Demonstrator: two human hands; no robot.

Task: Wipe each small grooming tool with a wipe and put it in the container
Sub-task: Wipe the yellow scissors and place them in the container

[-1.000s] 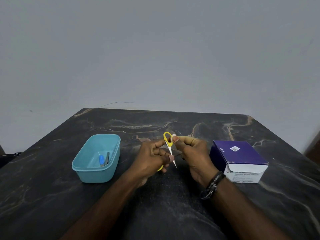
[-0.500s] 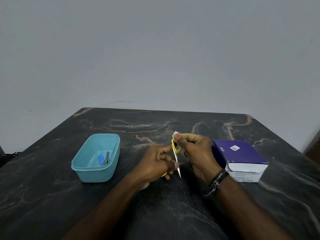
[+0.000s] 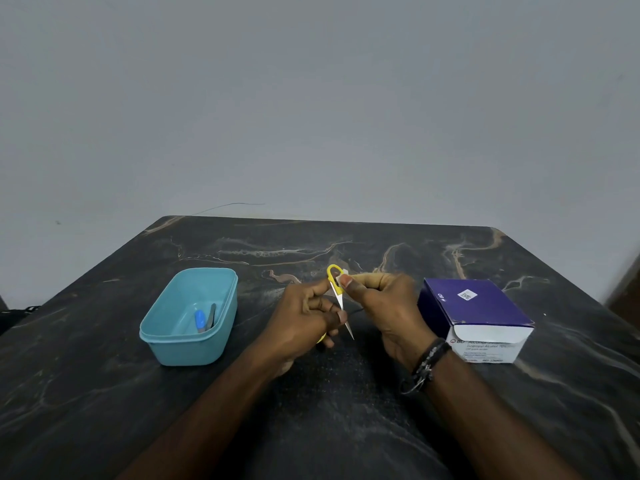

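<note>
Two hands: both busy on one yellow snipper (image 3: pixel 336 285), held over the table (image 3: pixel 346 427) between the teal container (image 3: pixel 188 348) and purple box (image 3: pixel 474 306).
Change: the wipe (image 3: pixel 341 278) has slid back up from mid-blade to the yellow loop, so wiping goes on; no drop-off yet.
Left hand (image 3: pixel 304 317): fingers curled round the snipper's lower end, point toward the person.
Right hand (image 3: pixel 377 303): thumb and finger pinching the wipe against the handle.
Container: already holds a blue tool (image 3: pixel 200 320) and a grey one.

Dark marble-veined table (image 3: pixel 346 427), plain grey wall (image 3: pixel 311 98) behind, dim even light
</note>
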